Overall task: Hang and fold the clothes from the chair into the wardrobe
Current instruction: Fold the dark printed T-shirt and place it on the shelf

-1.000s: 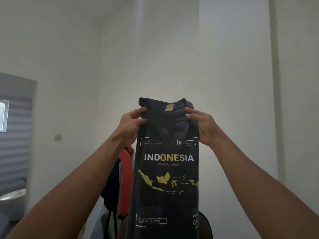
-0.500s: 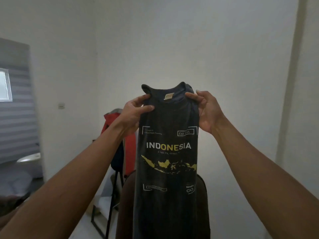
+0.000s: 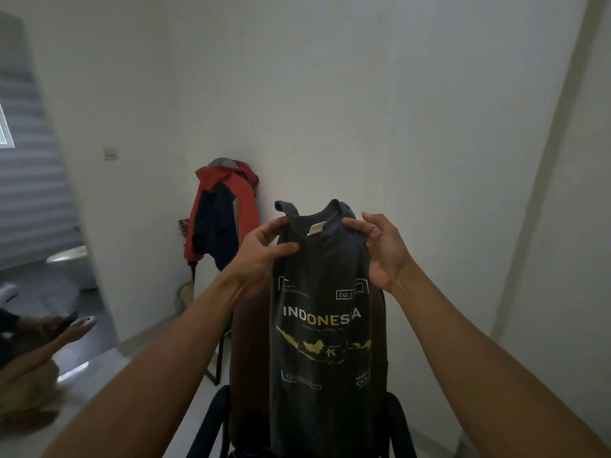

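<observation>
T-shirt (image 3: 325,269) shoulders between fingers (image 3: 354,224)

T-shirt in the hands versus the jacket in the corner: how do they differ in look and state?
The T-shirt is dark with an INDONESIA map print; the jacket is red and navy, no print visible. The T-shirt is gripped near the collar by the left hand and right hand; the jacket hangs untouched. Both hang upright.

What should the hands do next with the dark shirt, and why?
Probably lower the shirt onto the chair and fold it in half. The left hand and right hand pinch it beside the collar, and it hangs as a narrow strip just above the chair.
</observation>
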Available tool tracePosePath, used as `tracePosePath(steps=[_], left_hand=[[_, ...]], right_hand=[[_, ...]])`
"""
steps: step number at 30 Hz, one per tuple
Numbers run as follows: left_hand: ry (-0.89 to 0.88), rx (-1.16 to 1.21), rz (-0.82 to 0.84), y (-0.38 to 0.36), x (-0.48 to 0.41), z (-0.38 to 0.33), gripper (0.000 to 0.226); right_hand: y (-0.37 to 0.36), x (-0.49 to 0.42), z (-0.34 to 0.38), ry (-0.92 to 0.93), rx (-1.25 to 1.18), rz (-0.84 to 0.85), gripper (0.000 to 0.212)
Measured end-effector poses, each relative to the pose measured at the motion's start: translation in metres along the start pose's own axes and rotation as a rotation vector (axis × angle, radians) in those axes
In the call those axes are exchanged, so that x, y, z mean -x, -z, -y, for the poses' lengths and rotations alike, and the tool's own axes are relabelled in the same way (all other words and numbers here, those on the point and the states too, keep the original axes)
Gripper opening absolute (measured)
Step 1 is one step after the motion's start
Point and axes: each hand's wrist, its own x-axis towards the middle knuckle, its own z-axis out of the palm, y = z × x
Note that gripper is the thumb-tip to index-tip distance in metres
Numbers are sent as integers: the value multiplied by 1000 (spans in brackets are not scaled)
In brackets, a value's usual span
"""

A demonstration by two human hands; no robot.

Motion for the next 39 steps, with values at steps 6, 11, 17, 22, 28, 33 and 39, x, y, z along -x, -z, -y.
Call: tracePosePath(steps=[6,11,17,22,28,33,39], left_hand=[[46,47,-39,2,66,26,56],[121,36,-104,10,123,43,66],[211,82,-164,16,143,56,70],[217,86,-243,24,128,83,75],[245,100,-274,30,112,127,61],[300,205,-281,29,119,155,70],[370,249,-270,25,137,177,69]], right_hand=[[-3,57,-42,-3,40,6,35],[-4,100,-71,-47,73,-135,31],[0,113,-97,-112,-47,-184,37],[12,90,-114,-185,-113,-179,22],[36,69,-156,-236,-221,-165,21],[47,67,-186,-275,-241,-196,22],[46,85,-209,-388,-236,-219,31]])
